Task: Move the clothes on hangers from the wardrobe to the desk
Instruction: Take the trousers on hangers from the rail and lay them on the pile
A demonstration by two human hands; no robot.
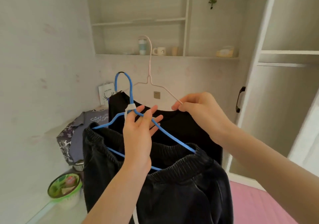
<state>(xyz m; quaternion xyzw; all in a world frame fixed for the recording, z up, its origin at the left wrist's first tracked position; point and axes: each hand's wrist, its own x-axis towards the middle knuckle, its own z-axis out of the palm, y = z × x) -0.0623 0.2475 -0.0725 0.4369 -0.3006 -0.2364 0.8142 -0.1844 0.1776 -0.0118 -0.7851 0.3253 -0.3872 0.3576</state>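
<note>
Two hangers are up in the head view: the left hand [138,132] pinches the blue hanger [172,135] near its neck, with dark trousers [172,185] hanging from it by the elastic waistband. The right hand [202,109] nips one arm of the pink hanger [149,77], which carries a black top [183,125] just behind. Low at the left lies the counter [65,213] with a heap of clothes [81,134] and a green-lidded tub [63,189], while the wardrobe [276,106] stands to the right.

Left grip [138,137]: blue hanger [130,92] held at its neck, dark trousers [172,189] hung below.
Right grip [203,113]: pink hanger [150,63] arm pinched, black top [181,125] hung beneath.
</note>
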